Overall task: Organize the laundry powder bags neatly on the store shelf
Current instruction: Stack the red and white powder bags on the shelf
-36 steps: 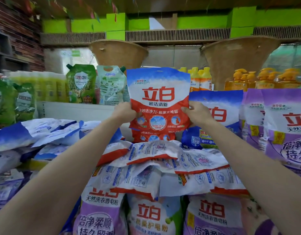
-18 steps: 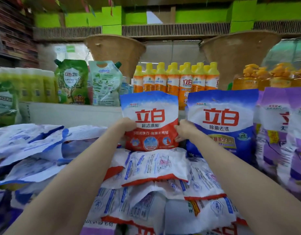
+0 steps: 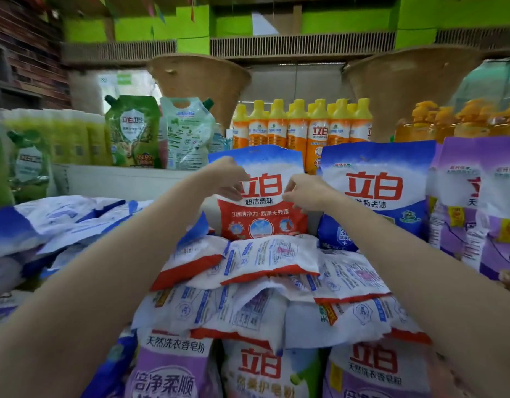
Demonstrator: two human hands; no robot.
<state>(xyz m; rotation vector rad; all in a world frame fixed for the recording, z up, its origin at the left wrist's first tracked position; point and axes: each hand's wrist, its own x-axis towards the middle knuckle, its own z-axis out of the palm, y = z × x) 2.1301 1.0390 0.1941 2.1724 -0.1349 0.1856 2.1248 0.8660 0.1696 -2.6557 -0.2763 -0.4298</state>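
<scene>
Both hands are up at the red-and-white powder bag (image 3: 262,196), which stands upright at the back of the shelf, on top of the heap of flat-lying bags (image 3: 256,262). The left hand (image 3: 228,179) pinches its upper left face, fingers curled. The right hand (image 3: 302,193) grips the right side. A blue bag (image 3: 374,191) stands just beside it; orange bottles (image 3: 302,124) line up behind.

2 bare forearms, no sleeves; left hand (image 3: 228,179) and right hand (image 3: 305,193) ungloved.
</scene>
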